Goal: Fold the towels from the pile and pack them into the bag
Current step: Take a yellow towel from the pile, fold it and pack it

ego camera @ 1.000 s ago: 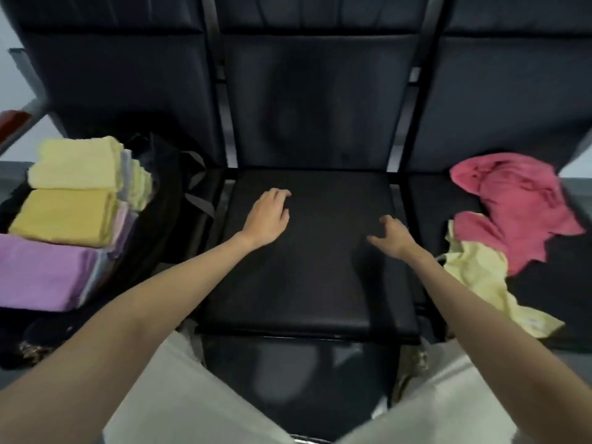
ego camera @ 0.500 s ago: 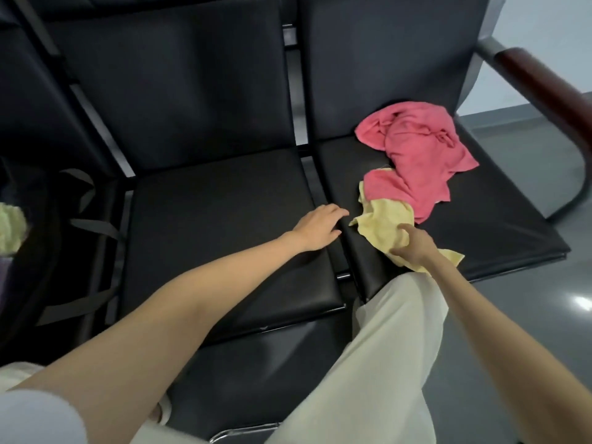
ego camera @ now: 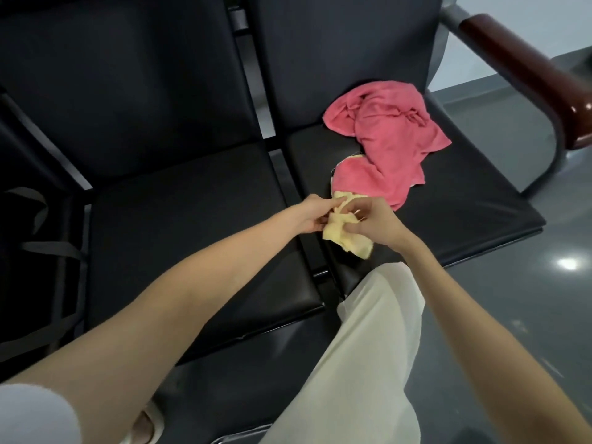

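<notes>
Both hands, left hand and right hand, now grip yellow towel.

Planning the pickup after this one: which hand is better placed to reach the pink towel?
Probably the right hand: it sits nearer the pink towel. The left hand is farther from it. Both now grip the yellow towel.

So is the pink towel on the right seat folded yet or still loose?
Still loose. The pink towel lies crumpled on the right seat, unevenly bunched, with no straight folded edges. Neither hand touches it.
</notes>
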`<state>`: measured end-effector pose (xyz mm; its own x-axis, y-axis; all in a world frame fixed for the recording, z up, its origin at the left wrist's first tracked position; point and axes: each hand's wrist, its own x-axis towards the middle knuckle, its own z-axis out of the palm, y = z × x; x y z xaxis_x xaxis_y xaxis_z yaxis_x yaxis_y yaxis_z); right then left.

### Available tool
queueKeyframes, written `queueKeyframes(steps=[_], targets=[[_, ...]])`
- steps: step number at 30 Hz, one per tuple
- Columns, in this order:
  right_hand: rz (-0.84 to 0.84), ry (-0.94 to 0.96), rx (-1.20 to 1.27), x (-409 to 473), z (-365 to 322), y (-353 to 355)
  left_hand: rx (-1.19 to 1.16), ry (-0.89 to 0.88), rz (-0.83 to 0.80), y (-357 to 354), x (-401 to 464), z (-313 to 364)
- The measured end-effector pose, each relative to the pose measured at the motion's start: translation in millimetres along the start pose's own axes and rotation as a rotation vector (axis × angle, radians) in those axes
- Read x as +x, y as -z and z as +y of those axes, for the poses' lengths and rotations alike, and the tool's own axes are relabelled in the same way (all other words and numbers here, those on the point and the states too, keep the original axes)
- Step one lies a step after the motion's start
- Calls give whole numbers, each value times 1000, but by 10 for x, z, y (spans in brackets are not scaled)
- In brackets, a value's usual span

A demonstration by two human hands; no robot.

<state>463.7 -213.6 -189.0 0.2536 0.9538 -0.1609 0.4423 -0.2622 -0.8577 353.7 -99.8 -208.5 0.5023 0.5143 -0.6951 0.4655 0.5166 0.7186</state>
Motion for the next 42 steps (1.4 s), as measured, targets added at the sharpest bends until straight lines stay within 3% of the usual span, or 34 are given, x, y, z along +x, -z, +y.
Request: queueKeyframes(steps=[2,6,12,15,18,21,24,28,34,37,42], targets=[[7,21,108,-65,-163,-11,-98,-1,3,110,-109,109],[94,101,188,-188,-386,-120,-206,-246,40,437,-477,390],[70,85,213,-337,-612,-380,-54,-415,-14,969,-1179,516],[166,16,141,-326,-631,-573,-23,-423,-28,1184,-1546,384],[237,54,-8,-286,-625,-747,-142,-449,-77,1387,-1892,232],[199,107,-130,-189,-600,-902,-256,-489,-92,1569,-2198,104],[97,26,-235,-72,-594,-1065,-358,-486,-69,1801,-2361,-66],[224,32,-170,-47,-741,-1278,-498,-449,160,2189,-2455,-342],[344,225,-117,-238,-1089,-1634,-511,-330,564,2753,-2567,-885],[246,295,-151,-375,-1079,-1912,-360,-275,726,3011,-2557,-1202],[-145,308,-284,-586,-950,-2412,-23,-172,863,3220,-2489,-1680]])
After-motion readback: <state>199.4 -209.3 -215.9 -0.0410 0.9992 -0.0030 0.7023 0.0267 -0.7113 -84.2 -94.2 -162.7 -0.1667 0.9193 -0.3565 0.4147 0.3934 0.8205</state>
